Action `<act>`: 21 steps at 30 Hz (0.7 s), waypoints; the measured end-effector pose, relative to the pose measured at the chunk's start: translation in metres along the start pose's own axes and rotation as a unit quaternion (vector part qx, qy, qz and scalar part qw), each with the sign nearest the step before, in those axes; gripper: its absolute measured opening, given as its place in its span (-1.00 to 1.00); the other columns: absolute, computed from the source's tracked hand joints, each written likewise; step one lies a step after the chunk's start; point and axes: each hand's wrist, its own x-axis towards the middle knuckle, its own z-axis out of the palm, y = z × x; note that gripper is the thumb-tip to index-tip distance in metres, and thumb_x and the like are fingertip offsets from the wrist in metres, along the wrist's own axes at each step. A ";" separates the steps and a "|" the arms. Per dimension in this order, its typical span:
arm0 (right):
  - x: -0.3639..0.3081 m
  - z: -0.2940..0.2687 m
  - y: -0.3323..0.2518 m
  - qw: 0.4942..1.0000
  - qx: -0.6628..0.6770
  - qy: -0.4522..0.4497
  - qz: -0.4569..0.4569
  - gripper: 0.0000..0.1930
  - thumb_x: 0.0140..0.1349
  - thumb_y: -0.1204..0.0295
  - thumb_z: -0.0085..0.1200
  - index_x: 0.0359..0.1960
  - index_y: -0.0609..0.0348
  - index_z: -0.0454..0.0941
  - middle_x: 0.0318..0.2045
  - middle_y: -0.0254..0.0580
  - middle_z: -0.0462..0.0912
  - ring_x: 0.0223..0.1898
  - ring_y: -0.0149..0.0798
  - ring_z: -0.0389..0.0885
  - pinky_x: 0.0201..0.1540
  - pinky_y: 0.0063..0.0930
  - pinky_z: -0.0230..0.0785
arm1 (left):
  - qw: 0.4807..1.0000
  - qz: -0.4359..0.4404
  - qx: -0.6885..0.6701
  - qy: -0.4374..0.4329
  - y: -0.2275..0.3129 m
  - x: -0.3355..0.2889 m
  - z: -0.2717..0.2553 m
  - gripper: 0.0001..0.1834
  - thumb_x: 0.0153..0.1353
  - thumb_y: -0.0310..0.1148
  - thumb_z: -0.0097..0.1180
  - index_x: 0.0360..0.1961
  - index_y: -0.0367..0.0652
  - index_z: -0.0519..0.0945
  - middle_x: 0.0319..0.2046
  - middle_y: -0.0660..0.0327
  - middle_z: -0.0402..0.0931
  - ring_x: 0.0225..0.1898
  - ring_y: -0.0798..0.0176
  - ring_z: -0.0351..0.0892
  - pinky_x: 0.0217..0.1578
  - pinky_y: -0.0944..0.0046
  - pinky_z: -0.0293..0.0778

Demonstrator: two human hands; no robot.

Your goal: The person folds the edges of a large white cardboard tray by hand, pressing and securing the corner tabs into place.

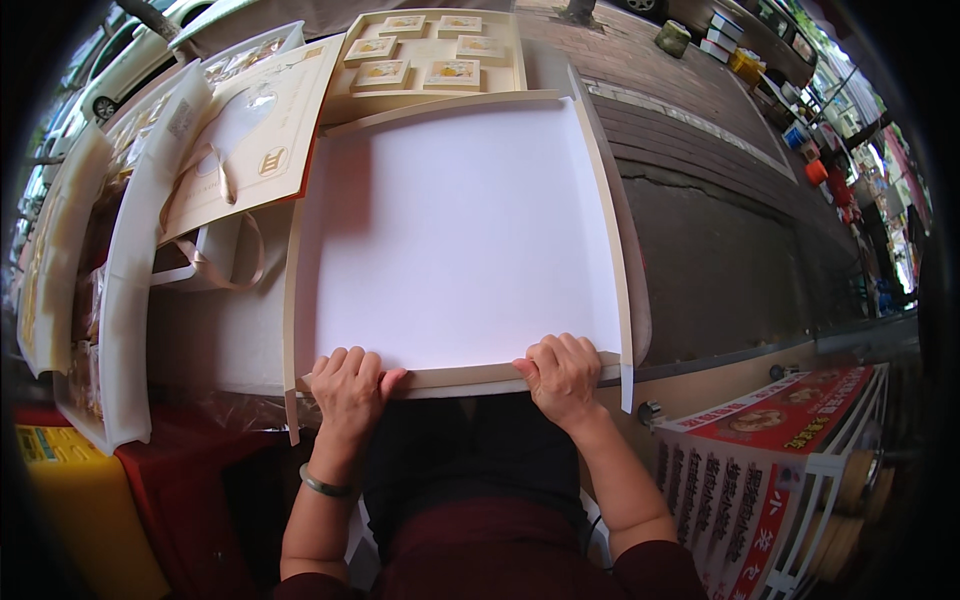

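Note:
A shallow cardboard box (460, 240) with a plain white inside and cream outer edges lies in front of me on a table. Its near wall is folded up, and loose flaps stick out at both near corners. My left hand (350, 388) is closed over that wall near the left corner, thumb pointing inward. Near the right corner, my right hand (562, 375) grips the same wall in a like way. The fingers of both hands curl over the edge, so their tips are partly hidden. A bracelet (325, 482) circles my left wrist.
Behind the box, a cream tray (440, 100) holds several small square boxes. To the left lie a cream gift bag (250, 140) with ribbon handles and white plastic bins (160, 260) of packaged goods. A yellow crate (85, 510) stands lower left, a printed sign (760, 450) lower right.

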 end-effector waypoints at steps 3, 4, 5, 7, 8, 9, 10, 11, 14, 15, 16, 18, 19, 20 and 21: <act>0.006 -0.004 -0.003 0.999 0.037 -0.003 0.022 -0.65 0.29 0.12 0.23 -0.46 0.02 0.39 -0.54 -0.36 0.43 -0.53 -0.21 0.41 -0.41 -0.30 0.19 | 0.999 -0.029 -0.027 -0.014 0.003 0.000 -0.001 -0.50 0.25 0.05 0.21 -0.58 -0.06 0.32 -0.57 0.25 0.31 -0.48 0.14 0.36 -0.41 0.13 0.21; 0.006 -0.005 -0.004 0.998 0.052 -0.007 0.033 -0.67 0.26 0.17 0.28 -0.46 0.03 0.40 -0.51 -0.35 0.46 -0.50 -0.20 0.43 -0.38 -0.29 0.21 | 0.998 -0.040 -0.039 -0.018 0.003 -0.001 0.000 -0.52 0.21 0.03 0.26 -0.57 -0.06 0.33 -0.54 0.26 0.34 -0.45 0.15 0.37 -0.40 0.14 0.21; 0.007 -0.006 -0.005 0.997 0.068 -0.010 0.044 -0.69 0.22 0.22 0.32 -0.45 0.03 0.41 -0.48 -0.34 0.48 -0.47 -0.20 0.45 -0.35 -0.29 0.23 | 0.997 -0.051 -0.051 -0.021 0.004 -0.002 0.000 -0.53 0.18 0.00 0.30 -0.56 -0.06 0.35 -0.50 0.26 0.36 -0.43 0.16 0.38 -0.40 0.14 0.20; 0.012 -0.009 -0.011 0.998 0.048 0.003 0.038 -0.73 0.15 0.32 0.36 -0.41 0.04 0.45 -0.39 -0.29 0.52 -0.38 -0.18 0.50 -0.25 -0.26 0.27 | 0.997 -0.065 -0.052 -0.001 0.011 0.001 -0.001 -0.66 0.18 -0.12 0.32 -0.45 -0.08 0.45 -0.39 0.24 0.42 -0.32 0.14 0.41 -0.26 0.09 0.31; 0.013 -0.009 -0.014 0.999 0.038 0.010 0.036 -0.74 0.12 0.37 0.39 -0.39 0.05 0.47 -0.34 -0.27 0.55 -0.33 -0.17 0.52 -0.20 -0.24 0.29 | 0.996 -0.072 -0.052 0.010 0.016 0.002 -0.001 -0.71 0.19 -0.18 0.33 -0.40 -0.09 0.50 -0.33 0.22 0.44 -0.26 0.13 0.43 -0.19 0.07 0.37; 0.011 -0.006 -0.017 0.998 0.040 0.012 0.047 -0.77 0.12 0.39 0.37 -0.34 0.06 0.51 -0.29 -0.25 0.57 -0.25 -0.16 0.54 -0.10 -0.22 0.30 | 0.996 -0.065 -0.051 0.020 0.020 0.000 0.002 -0.76 0.19 -0.23 0.32 -0.34 -0.10 0.53 -0.28 0.21 0.45 -0.20 0.11 0.43 -0.07 0.01 0.36; 0.004 0.000 -0.020 0.997 0.043 0.015 0.057 -0.79 0.12 0.41 0.36 -0.29 0.07 0.54 -0.23 -0.24 0.60 -0.16 -0.15 0.56 -0.01 -0.20 0.31 | 0.997 -0.058 -0.049 0.030 0.024 -0.005 0.008 -0.80 0.19 -0.28 0.31 -0.28 -0.11 0.56 -0.23 0.19 0.46 -0.13 0.10 0.43 0.05 -0.05 0.35; -0.001 0.004 -0.025 0.996 0.046 0.018 0.068 -0.79 0.12 0.43 0.35 -0.24 0.07 0.58 -0.17 -0.22 0.62 -0.08 -0.14 0.58 0.08 -0.18 0.31 | 0.997 -0.052 -0.048 0.041 0.029 -0.012 0.015 -0.81 0.19 -0.33 0.31 -0.22 -0.12 0.59 -0.18 0.18 0.46 -0.06 0.09 0.43 0.17 -0.10 0.34; -0.010 0.010 -0.057 0.998 0.033 -0.055 0.018 -0.48 0.16 0.45 0.24 0.20 0.25 0.54 0.24 -0.10 0.55 0.31 -0.04 0.45 0.40 0.01 0.14 | 0.998 -0.042 -0.055 -0.007 0.062 -0.024 0.020 -0.56 0.29 -0.32 0.13 0.17 -0.24 0.54 0.25 0.02 0.42 0.38 -0.07 0.31 0.46 -0.28 -0.09; -0.009 0.008 -0.069 0.994 0.073 -0.079 0.031 -0.40 0.15 0.45 0.20 0.27 0.35 0.44 0.34 0.02 0.44 0.39 0.01 0.37 0.45 0.01 0.07 | 0.996 -0.046 -0.066 -0.034 0.076 -0.024 0.016 -0.48 0.32 -0.30 0.07 0.27 -0.31 0.48 0.36 -0.04 0.36 0.46 -0.10 0.24 0.47 -0.28 -0.13; -0.012 0.013 -0.082 0.994 0.058 -0.094 0.016 -0.38 0.15 0.44 0.20 0.29 0.35 0.42 0.36 0.05 0.42 0.41 0.02 0.34 0.47 -0.01 0.04 | 0.998 -0.024 -0.038 -0.039 0.081 -0.031 0.024 -0.41 0.32 -0.26 0.05 0.32 -0.36 0.41 0.39 -0.07 0.31 0.48 -0.11 0.19 0.48 -0.27 -0.14; -0.013 0.016 -0.087 0.991 0.019 -0.131 -0.016 -0.28 0.11 0.37 0.26 0.34 0.35 0.37 0.40 0.06 0.36 0.45 0.00 0.28 0.52 -0.08 -0.01 | 0.999 -0.002 -0.004 -0.041 0.082 -0.034 0.030 -0.36 0.28 -0.25 0.06 0.34 -0.34 0.39 0.40 -0.05 0.31 0.48 -0.05 0.22 0.48 -0.22 -0.10; -0.010 0.013 -0.082 0.989 0.044 -0.143 -0.019 -0.25 0.09 0.34 0.29 0.35 0.34 0.37 0.40 0.05 0.35 0.45 -0.02 0.28 0.51 -0.09 0.00 | 0.999 0.005 -0.018 -0.050 0.079 -0.032 0.028 -0.36 0.26 -0.25 0.07 0.34 -0.31 0.40 0.40 -0.03 0.33 0.47 -0.03 0.24 0.47 -0.21 -0.08; -0.006 0.010 -0.077 0.985 0.070 -0.154 -0.022 -0.23 0.07 0.32 0.32 0.35 0.32 0.36 0.41 0.03 0.35 0.46 -0.03 0.28 0.51 -0.11 0.01 | 0.998 0.011 -0.032 -0.059 0.073 -0.030 0.026 -0.36 0.24 -0.26 0.08 0.33 -0.28 0.41 0.39 0.00 0.34 0.46 0.00 0.25 0.47 -0.20 -0.05; -0.004 0.006 -0.071 0.982 0.094 -0.162 -0.027 -0.20 0.05 0.30 0.35 0.36 0.31 0.35 0.42 0.02 0.34 0.46 -0.05 0.27 0.50 -0.12 0.03 | 0.997 0.019 -0.046 -0.066 0.068 -0.026 0.023 -0.36 0.22 -0.26 0.10 0.33 -0.25 0.42 0.39 0.03 0.35 0.46 0.02 0.27 0.46 -0.19 -0.03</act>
